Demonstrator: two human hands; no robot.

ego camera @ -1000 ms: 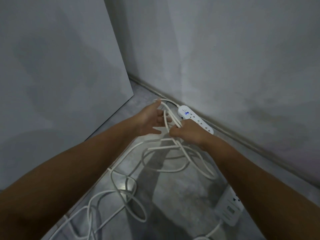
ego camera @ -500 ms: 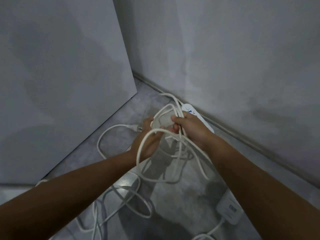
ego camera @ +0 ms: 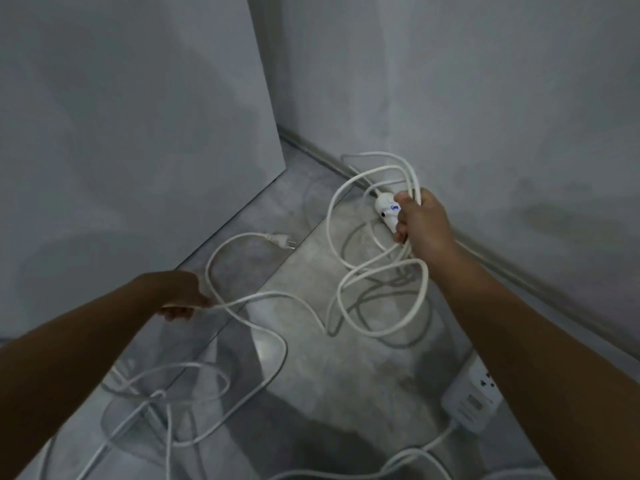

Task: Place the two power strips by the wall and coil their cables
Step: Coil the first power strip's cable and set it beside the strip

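White cable [ego camera: 349, 271] coils now hang bunched in the right hand [ego camera: 420, 223], fingers closed on them above the power strip [ego camera: 387, 211] by the wall, while the left hand [ego camera: 183, 296] has swung out, pinching slack, so coiling's moving along.

white cable [ego camera: 381, 271], white power strip [ego camera: 386, 207] with a blue mark, mottled grey floor [ego camera: 346, 375], plain grey wall [ego camera: 485, 98].

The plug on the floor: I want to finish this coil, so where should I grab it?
Take the plug by its white body where the cable enters, coming from above with the left hand; it lies flat, prongs pointing right, nothing over it.
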